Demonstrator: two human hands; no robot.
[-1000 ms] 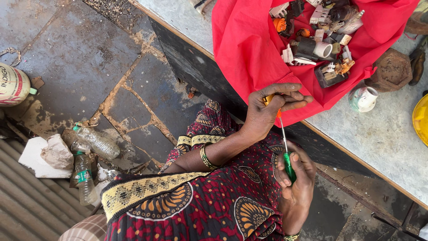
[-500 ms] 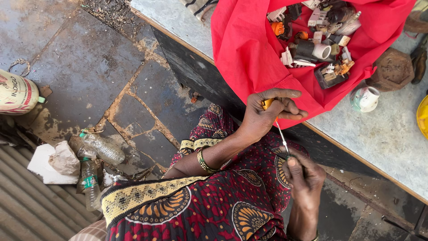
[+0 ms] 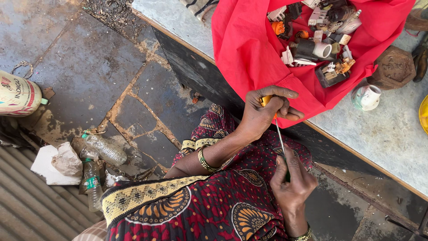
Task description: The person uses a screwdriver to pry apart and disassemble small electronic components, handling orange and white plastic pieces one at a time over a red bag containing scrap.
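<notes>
Head view: left hand (image 3: 266, 114) pinches orange part (image 3: 265, 100) steady; right hand (image 3: 292, 180) clasps screwdriver (image 3: 281, 142), tip at part.

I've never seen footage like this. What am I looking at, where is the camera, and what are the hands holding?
The camera sits on a person's head and looks down, so you see their own lap and two bare hands. The left hand pinches a small orange part. The right hand grips a screwdriver with a green handle, its thin shaft pointing up to that part. Ahead is a stone slab with a red cloth holding a pile of small electrical parts, and beside it a small cup. On the paved ground to the left lie plastic bottles.
</notes>
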